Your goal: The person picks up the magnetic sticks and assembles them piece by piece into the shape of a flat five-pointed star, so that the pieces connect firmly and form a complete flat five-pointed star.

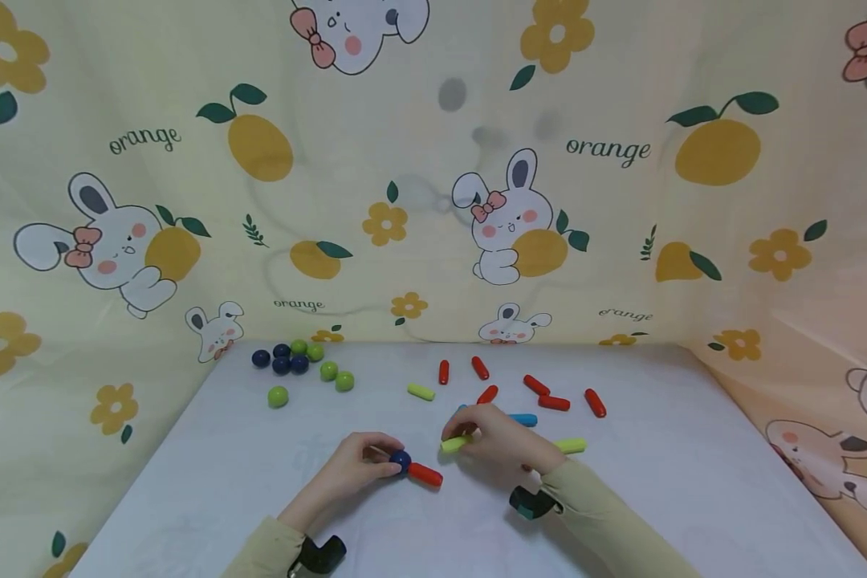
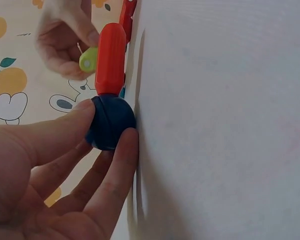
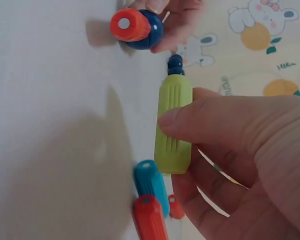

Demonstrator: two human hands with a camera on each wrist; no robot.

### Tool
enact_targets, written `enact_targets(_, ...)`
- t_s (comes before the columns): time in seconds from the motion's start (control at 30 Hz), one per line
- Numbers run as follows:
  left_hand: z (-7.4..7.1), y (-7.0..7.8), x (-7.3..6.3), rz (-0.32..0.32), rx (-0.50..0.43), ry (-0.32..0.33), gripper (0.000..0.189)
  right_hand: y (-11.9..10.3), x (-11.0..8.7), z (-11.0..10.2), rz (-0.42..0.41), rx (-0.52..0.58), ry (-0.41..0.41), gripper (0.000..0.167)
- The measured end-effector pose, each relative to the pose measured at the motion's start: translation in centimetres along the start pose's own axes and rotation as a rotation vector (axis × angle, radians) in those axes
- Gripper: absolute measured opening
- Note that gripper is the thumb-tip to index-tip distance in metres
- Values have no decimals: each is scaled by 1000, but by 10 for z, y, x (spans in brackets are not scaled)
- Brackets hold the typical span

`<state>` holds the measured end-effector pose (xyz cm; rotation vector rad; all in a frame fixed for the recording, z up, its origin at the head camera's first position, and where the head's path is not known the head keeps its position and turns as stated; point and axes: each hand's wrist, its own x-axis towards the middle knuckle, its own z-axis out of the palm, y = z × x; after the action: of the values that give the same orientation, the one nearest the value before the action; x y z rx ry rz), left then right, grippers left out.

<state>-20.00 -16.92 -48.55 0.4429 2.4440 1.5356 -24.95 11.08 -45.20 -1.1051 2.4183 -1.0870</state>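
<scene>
Between thumb and fingers my left hand (image 1: pixel 357 467) pinches a dark blue ball (image 2: pixel 110 121) close to the white tabletop. A red rod (image 2: pixel 111 59) is joined to that ball and points away from the hand, to the right in the head view. My right hand (image 1: pixel 497 433) holds a yellow-green grooved rod (image 3: pixel 174 125) by its middle, thumb on one side. The held rod is above the table, a short way from the red rod, and does not touch it. A blue rod (image 1: pixel 523 420) and another yellow-green rod (image 1: pixel 569 445) lie partly hidden behind my right hand.
Several dark blue balls (image 1: pixel 282 365) and green balls (image 1: pixel 329 371) sit at the back left of the table (image 1: pixel 376 530). Several red rods (image 1: pixel 554 403) and a short yellow-green rod (image 1: pixel 421 392) lie at the back right. A printed curtain (image 1: pixel 419 265) hangs behind.
</scene>
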Motion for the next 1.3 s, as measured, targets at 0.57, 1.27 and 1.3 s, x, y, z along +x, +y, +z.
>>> enact_targets(0.57,1,4,-1,-34,-14,3,32,1,30,22,-11,75,-48,28)
enact_targets(1.27,2,2,0,-24,11,21,29,-1,24,24,62,102,69,23)
enact_targets(1.3,2,2,0,-23,16,24,29,-2,21,22,63,106,79,22)
